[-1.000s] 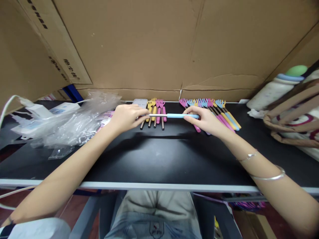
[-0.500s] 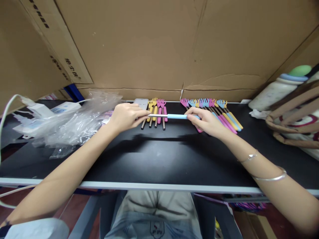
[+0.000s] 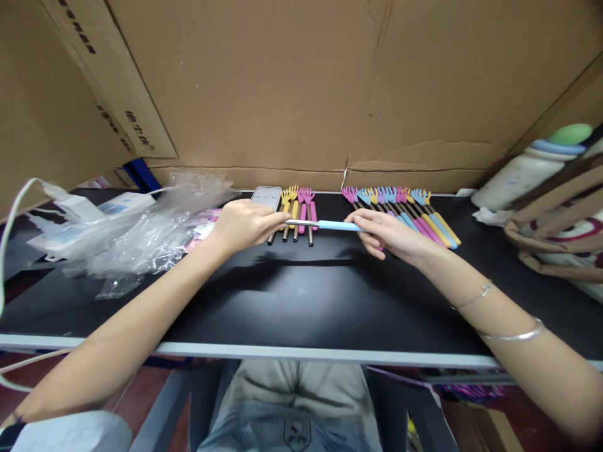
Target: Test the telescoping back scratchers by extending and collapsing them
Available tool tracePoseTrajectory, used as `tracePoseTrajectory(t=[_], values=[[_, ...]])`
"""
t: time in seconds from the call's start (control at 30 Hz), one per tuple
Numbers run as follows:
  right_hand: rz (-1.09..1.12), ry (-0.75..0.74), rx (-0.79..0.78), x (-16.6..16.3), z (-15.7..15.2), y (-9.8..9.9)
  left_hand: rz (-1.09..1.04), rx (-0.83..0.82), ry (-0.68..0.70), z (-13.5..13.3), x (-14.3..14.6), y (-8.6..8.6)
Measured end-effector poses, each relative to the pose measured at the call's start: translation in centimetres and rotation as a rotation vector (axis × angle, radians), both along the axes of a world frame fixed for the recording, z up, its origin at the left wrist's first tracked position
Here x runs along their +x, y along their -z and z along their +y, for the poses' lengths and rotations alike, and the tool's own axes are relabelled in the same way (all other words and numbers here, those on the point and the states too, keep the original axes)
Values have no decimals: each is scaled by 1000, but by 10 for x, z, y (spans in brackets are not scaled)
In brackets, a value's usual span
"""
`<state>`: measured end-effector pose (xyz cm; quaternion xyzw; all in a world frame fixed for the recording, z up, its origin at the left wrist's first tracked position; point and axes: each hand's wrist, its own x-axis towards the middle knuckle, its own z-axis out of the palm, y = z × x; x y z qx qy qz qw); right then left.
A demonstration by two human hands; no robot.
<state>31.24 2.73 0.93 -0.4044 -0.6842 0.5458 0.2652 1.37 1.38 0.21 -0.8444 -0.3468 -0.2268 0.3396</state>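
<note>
Both my hands hold one telescopic back scratcher with a blue handle (image 3: 336,225), level above the black table (image 3: 301,295). My left hand (image 3: 247,224) pinches its thin metal end. My right hand (image 3: 389,235) is closed round the blue handle end. Just behind lies a small group of yellow and pink scratchers (image 3: 296,213) beside my left hand. A longer row of pink, blue and yellow scratchers (image 3: 405,210) lies at the back, to the right of my right hand.
A phone (image 3: 265,196) lies at the back next to the small group. Crumpled clear plastic bags (image 3: 141,232) and white chargers with a cable (image 3: 70,210) fill the left. A bottle (image 3: 522,169) and a brown bag (image 3: 556,232) stand at the right. Cardboard walls rise behind.
The scratcher has grown shorter: my right hand has moved left toward my left hand, pushing the blue handle along the metal rod. My left hand has barely moved.
</note>
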Motion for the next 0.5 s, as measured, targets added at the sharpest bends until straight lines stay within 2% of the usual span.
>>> tracePoseTrajectory(t=[0.13, 0.33, 0.5], values=[[-82, 86, 123, -4, 3, 5, -17, -41, -36, -1, 2, -2], [-304, 138, 447, 1, 8, 5, -51, -109, -106, 2, -4, -8], [-294, 115, 515, 5, 9, 4, -57, -133, -116, 6, -11, -7]])
